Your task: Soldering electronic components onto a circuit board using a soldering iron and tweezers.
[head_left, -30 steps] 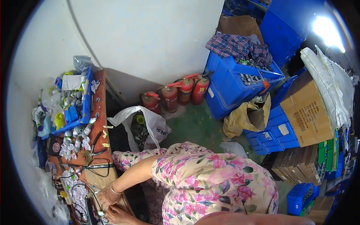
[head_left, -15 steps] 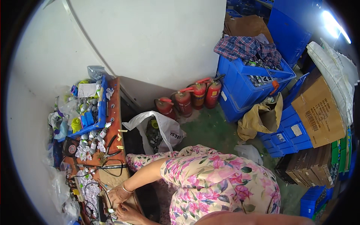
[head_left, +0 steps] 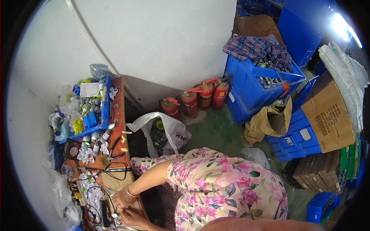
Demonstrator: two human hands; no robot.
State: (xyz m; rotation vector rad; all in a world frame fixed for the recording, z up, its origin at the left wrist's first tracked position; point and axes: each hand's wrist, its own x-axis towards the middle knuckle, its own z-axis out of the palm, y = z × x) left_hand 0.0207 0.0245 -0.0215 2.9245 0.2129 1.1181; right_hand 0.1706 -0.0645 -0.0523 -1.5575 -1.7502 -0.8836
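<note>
Four red extinguishers (head_left: 190,104) stand by the white wall (head_left: 162,38); at the cluttered bench (head_left: 119,109), hands (head_left: 122,199) (head_left: 132,218) show unclear grips.

Dark printed lines and a block of bars stand on the cardboard box (head_left: 327,115); large dark letters mark the white sack (head_left: 179,133). White labels on the blue crate (head_left: 285,147) and the blue bin (head_left: 239,106), and the extinguishers' labels (head_left: 221,94), are too small to read.
</note>
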